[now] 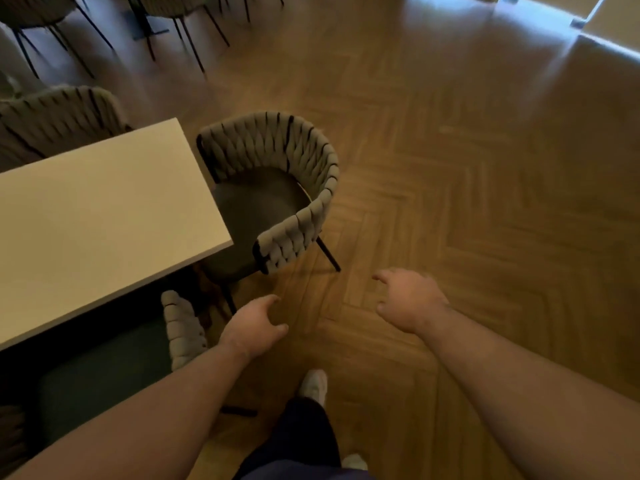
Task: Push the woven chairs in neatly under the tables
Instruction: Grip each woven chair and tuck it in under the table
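Here, at the far left, a far woven chair [59, 116] is seen beyond the long edge of the white counter [104, 220], with its grey braided back drawn close to that edge. Nothing more than a bare pale top is shown on the counter. At the lower left, a near woven chair [183, 330] is set against the counter's near edge; its dark seat is largely shadowed under the top, and only one braided arm end is plainly lit.

Just right of the counter's short end, an end woven chair [277, 147] is placed at an angle. Its dark round seat is tucked partly under the counter corner, while its curved back and one arm end are left jutting out over the herringbone floor [485, 202].

Below that arm end, the left hand [254, 327] is held in the air with fingers loosely curled and thumb apart; nothing is gripped. Further right, the right hand [408, 299] is stretched toward the same chair, its fingers relaxed and slightly spread, and nothing is touched.

Between the forearms, a pale shoe [315, 384] is planted on the floor. More dark-legged chairs [34, 8] are blurred at the upper left.
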Available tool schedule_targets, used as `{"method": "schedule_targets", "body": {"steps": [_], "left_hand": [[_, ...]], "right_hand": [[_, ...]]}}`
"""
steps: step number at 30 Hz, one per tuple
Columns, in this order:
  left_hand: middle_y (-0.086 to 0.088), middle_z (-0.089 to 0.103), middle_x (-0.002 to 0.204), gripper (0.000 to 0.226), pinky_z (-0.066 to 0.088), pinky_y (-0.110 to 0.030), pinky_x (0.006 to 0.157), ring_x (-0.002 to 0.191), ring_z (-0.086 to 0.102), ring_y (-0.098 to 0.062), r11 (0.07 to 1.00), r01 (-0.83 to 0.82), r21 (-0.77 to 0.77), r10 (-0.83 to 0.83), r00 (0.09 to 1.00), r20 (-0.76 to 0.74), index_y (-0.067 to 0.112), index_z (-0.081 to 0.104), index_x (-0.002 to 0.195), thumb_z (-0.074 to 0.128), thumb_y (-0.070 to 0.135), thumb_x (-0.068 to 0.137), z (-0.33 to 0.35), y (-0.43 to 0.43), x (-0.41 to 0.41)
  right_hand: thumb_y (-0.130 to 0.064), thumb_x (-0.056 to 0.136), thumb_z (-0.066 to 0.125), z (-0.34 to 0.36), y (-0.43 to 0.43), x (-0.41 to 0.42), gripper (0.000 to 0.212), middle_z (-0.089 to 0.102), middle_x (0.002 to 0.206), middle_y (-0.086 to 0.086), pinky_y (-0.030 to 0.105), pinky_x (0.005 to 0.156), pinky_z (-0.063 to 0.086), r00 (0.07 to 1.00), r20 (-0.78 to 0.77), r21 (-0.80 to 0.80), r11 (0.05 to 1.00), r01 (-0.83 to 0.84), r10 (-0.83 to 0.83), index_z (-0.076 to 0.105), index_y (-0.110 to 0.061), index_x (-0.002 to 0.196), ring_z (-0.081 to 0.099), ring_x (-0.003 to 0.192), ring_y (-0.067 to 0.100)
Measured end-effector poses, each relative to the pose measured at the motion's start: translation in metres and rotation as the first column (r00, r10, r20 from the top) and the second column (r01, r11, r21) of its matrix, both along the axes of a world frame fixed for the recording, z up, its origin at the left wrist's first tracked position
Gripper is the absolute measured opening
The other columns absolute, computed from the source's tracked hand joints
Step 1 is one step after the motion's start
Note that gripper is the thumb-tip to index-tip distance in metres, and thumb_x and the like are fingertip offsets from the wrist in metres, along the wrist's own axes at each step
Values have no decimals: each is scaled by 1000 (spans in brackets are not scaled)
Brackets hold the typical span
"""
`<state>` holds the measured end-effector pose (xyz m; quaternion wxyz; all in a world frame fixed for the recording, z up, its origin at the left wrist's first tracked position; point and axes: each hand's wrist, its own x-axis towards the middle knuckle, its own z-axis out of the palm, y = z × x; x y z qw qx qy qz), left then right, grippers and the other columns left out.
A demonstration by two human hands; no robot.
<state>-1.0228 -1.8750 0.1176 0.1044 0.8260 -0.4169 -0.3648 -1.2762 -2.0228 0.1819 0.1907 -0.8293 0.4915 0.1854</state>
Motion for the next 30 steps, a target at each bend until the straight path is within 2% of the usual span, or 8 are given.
{"method": "schedule_targets", "body": {"steps": [3, 6, 10, 14, 18, 21, 26, 30], "left_hand": [[3, 51, 157, 72, 54, -28, 96, 134, 57, -18, 998, -66, -14, 65, 997, -38, 36, 42, 159, 76, 35, 96, -5, -61, 5], [5, 51, 157, 73, 50, -37, 110, 142, 51, -18, 995, -93, -25, 92, 995, -38, 34, 42, 159, 77, 33, 95, -16, -124, 14], [6, 48, 160, 75, 42, -41, 122, 147, 46, -17, 998, -60, -9, 60, 998, 14, 31, 41, 159, 78, 33, 94, -20, -205, 26], [8, 56, 148, 72, 49, -41, 115, 134, 56, -15, 999, -44, 30, 42, 998, 56, 32, 46, 156, 78, 34, 91, -11, -288, 44], [5, 41, 165, 78, 39, -41, 124, 149, 43, -17, 998, -48, 38, 46, 998, 53, 29, 37, 162, 74, 31, 94, -9, -360, 59], [5, 36, 169, 81, 38, -39, 124, 153, 38, -18, 995, -75, 65, 72, 996, 54, 30, 33, 165, 73, 36, 95, -18, -405, 67], [5, 34, 170, 80, 36, -39, 125, 154, 35, -18, 943, -321, 92, 316, 947, 60, 31, 32, 165, 73, 33, 96, -30, -464, 65], [1, 37, 169, 79, 39, -37, 122, 153, 38, -21, 793, -600, 104, 606, 795, -35, 27, 33, 166, 72, 33, 97, -39, -505, 41]], "right_hand": [[-38, 99, 59, -6, -59, 12, 65, 51, 161, -4, 48, 123, 33, 998, -15, -8, 998, -61, 61, 42, -33, 161, 49, 145, 20], [-41, 98, 57, -13, -126, 25, 67, 47, 164, -5, 50, 125, 31, 996, -29, -18, 996, -85, 84, 40, -34, 163, 46, 148, 20], [-41, 99, 57, -10, -218, 48, 67, 45, 165, -4, 51, 126, 29, 994, -28, -41, 994, -106, 105, 40, -32, 163, 44, 150, 22], [-38, 100, 58, -2, -299, 75, 63, 45, 165, -2, 51, 125, 31, 988, -16, -23, 988, -152, 152, 43, -31, 161, 43, 150, 23], [-36, 99, 58, -7, -376, 100, 65, 42, 168, 0, 52, 127, 28, 968, -40, 4, 969, -247, 247, 42, -33, 162, 41, 152, 23], [-38, 100, 58, -21, -440, 119, 63, 46, 165, -2, 54, 128, 24, 953, -40, 2, 954, -301, 301, 43, -34, 161, 42, 151, 22], [-40, 99, 56, -39, -544, 161, 60, 50, 160, -4, 54, 125, 28, 843, -37, 0, 843, -537, 537, 45, -34, 157, 45, 147, 21], [-38, 100, 57, -42, -611, 200, 61, 51, 157, -3, 52, 126, 28, 712, -77, 11, 715, -699, 698, 44, -33, 159, 47, 144, 22]]}}
